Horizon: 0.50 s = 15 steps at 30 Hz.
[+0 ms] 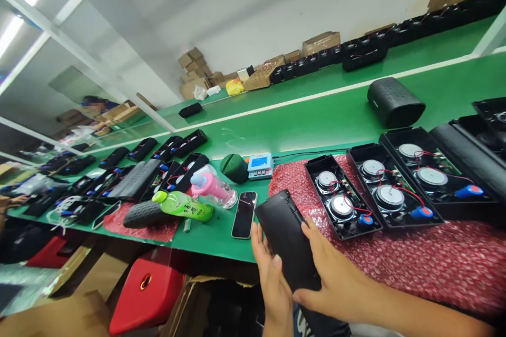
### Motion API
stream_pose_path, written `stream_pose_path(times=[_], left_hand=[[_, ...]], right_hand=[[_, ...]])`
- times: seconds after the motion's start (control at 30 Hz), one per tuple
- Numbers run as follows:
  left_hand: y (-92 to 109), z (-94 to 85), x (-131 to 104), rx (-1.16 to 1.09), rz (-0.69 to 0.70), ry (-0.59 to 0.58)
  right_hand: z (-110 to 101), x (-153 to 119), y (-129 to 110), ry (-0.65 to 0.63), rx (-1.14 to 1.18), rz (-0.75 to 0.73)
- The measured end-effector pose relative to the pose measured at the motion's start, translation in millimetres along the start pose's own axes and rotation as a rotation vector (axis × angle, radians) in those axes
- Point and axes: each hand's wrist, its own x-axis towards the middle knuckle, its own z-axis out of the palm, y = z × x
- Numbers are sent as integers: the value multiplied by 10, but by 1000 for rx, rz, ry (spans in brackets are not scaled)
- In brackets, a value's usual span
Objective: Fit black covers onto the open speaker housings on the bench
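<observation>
A black plastic speaker housing (288,237) is held tilted at the table's front edge, its smooth outer face toward me. My left hand (272,279) cups its left side, with the thumb along the near face. My right hand (332,263) grips the right side, fingers on the edge and thumb low on the face. Just right of it, an open speaker case (342,197) with two round drivers, red wires and a blue cylinder lies on red bubble wrap (419,263). More open cases (391,184) lie beside that one. A phone (244,216) lies left of my hands.
A green bottle (184,205), a pink-lidded bottle (213,188), a dark green round speaker (234,168) and a small blue meter (260,165) stand left of centre. A closed speaker (395,101) sits farther back. A red stool (148,287) and cardboard boxes are below the table.
</observation>
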Motion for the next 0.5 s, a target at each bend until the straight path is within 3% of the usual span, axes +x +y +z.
stream_pose_path(times=[0.1, 0.2, 0.27, 0.37, 0.43, 0.5], left_hand=[[7, 8, -143, -77, -103, 3], [77, -55, -170, -149, -215, 0], [171, -96, -178, -106, -136, -52], [302, -97, -191, -5, 156, -62], [314, -66, -167, -5, 308, 0], [233, -40, -94, -27, 326, 39]], right_hand=[[-31, 5, 51, 38, 77, 145], [-51, 71, 196, 135, 366, 154], [-67, 101, 288, 143, 684, 68], [-107, 113, 391, 45, 1066, -91], [-154, 113, 471, -10, 1029, -104], [-236, 117, 577, 23, 815, -64]])
